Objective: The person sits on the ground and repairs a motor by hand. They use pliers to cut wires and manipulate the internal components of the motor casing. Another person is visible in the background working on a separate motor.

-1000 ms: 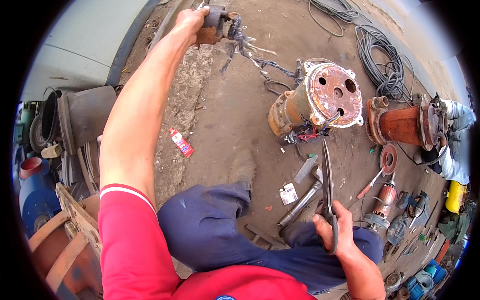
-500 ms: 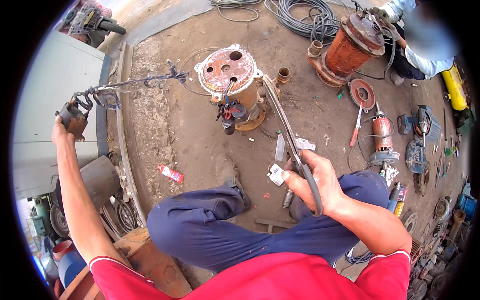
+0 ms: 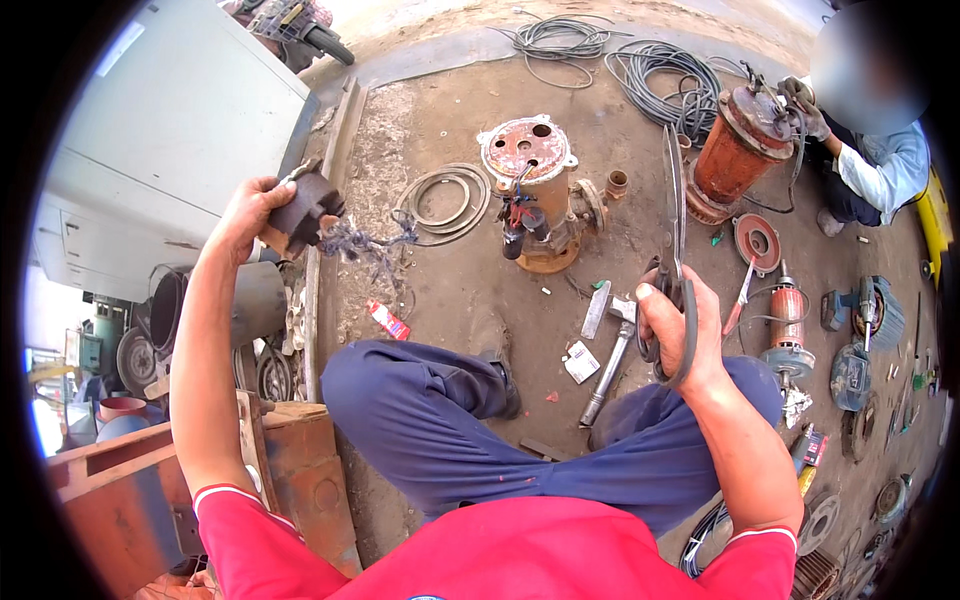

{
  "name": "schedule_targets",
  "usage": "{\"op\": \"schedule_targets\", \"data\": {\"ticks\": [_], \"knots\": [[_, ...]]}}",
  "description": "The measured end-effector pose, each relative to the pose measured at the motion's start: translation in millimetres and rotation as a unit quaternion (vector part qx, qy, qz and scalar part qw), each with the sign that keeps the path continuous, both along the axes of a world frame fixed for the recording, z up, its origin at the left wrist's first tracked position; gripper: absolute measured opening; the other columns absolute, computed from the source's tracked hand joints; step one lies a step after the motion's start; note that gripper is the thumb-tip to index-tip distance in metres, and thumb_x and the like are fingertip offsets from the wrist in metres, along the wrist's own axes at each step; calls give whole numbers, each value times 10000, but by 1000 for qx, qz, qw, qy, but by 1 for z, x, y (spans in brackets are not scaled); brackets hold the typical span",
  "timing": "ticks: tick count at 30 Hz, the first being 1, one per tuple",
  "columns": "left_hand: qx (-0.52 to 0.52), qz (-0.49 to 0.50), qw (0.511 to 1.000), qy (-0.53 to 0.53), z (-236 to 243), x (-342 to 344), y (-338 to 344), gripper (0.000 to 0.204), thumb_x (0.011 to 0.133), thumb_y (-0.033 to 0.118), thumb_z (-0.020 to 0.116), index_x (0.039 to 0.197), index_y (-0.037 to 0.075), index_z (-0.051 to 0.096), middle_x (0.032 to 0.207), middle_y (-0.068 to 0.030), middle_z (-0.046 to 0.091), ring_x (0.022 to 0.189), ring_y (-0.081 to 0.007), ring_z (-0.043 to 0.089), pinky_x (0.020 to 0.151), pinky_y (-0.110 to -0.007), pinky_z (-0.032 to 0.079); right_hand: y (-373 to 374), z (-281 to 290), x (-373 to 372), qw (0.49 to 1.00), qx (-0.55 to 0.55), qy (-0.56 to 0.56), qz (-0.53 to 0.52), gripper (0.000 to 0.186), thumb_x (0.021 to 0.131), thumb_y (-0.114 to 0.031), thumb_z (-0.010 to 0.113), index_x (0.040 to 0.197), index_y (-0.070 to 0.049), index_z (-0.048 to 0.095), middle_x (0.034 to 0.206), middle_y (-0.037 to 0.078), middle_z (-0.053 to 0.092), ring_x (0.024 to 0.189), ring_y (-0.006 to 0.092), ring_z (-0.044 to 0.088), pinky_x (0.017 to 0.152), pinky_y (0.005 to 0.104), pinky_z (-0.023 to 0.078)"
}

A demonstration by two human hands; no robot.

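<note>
Your left hand point(image 3: 252, 215) grips a dark block point(image 3: 303, 208) at left, frayed wires point(image 3: 352, 240) trailing right; your right hand point(image 3: 690, 325) holds shears point(image 3: 675, 225) at right. Between them, farther off, stands a rusty housing point(image 3: 552, 192).

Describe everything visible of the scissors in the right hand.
The scissors look metallic, with long, slim grey blades and dark looped handles. The right hand grips the handles, partly hiding them. The blades are raised above the ground, tips pointing forward; how far they are open is hard to tell.

Coiled grey cable point(image 3: 697, 110), pale cabinet point(image 3: 190, 115), black tyre point(image 3: 329, 43)
</note>
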State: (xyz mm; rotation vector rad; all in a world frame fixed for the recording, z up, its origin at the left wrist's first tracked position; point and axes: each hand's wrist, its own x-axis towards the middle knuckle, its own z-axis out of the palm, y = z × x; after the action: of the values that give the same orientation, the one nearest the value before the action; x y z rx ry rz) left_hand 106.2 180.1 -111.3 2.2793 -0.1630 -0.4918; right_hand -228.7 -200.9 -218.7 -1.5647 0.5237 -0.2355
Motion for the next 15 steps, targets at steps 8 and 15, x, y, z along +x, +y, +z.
{"op": "schedule_targets", "data": {"ticks": [8, 15], "knots": [[-155, -50, 961, 225, -104, -123, -90, 299, 926, 202, 691, 1087, -47, 660, 925, -89, 691, 842, -162, 651, 784, -327, 524, 10, -10, -26, 999, 24, 21, -22, 280, 895, -240, 680, 975, 14, 593, 702, 21, 583, 625, 100, 552, 582, 270, 453], [-139, -134, 939, 284, -117, -190, -133, 261, 915, 67, 647, 1145, -51, 615, 1028, -107, 677, 912, -159, 644, 833, -324, 527, 24, -30, -33, 998, -21, 60, 3, 359, 877, -262, 703, 991, 51, 570, 750, 50, 598, 682, 125, 557, 645, 303, 478]]}}
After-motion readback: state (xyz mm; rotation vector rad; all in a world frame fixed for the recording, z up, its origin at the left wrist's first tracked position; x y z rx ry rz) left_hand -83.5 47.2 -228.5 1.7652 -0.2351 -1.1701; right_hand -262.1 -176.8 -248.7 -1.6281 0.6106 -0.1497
